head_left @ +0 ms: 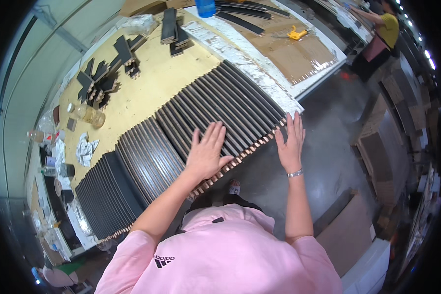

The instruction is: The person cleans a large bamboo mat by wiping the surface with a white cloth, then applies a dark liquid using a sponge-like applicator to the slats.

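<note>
A long row of narrow dark wooden strips [240,98], with pale cut ends toward me, lies side by side along the near edge of the table. My left hand [207,153] rests flat on top of the strips right of the middle, fingers stretched and apart. At the row's right end, my right hand [291,142] is held with fingers extended and thumb apart, beside the last strip. Whether it touches that strip I cannot tell. Neither hand holds anything. Toward the left, a smoother dark section [127,171] lies among the strips.
On the yellowish tabletop [147,93] are loose dark pieces [90,83], a clear bottle of yellowish liquid [86,114] and a white cloth [86,148]. Farther off sit a blue container [205,8] and a yellow-handled tool [297,33] on cardboard. Cardboard boxes [382,147] stand at right; another person [388,32] works beyond.
</note>
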A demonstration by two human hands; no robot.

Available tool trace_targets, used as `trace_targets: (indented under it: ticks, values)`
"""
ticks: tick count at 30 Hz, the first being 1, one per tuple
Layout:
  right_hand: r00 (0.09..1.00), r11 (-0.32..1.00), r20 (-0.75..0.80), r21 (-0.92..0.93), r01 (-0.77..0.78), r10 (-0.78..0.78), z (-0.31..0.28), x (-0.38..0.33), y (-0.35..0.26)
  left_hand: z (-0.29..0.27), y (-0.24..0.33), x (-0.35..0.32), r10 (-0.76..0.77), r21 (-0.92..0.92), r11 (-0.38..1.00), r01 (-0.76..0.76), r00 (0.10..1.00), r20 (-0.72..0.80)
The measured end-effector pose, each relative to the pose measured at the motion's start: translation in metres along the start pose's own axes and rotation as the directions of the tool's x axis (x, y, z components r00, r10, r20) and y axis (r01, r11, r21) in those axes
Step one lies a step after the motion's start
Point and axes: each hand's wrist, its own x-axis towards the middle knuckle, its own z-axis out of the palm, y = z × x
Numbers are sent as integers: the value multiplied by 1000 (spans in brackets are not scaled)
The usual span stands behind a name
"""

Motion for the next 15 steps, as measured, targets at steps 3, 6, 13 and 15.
trace_targets:
  ticks: [3,6,13,15]
  values:
    - [998,998,46,44,43,-45,12,8,-17,7,-6,5,29,-63,997,-34,997,-77]
    - [991,993,67,-11,116,-115,21,13,-30,0,-8,-9,-2,-148,989,-18,991,-134]
    - [965,977,152,32,211,-214,32,12,-70,3,-22,-65,-209,-121,972,204,977,-33]
    - [955,971,176,21,239,-239,41,12,-78,5,-19,-61,-164,-93,984,155,981,-104]
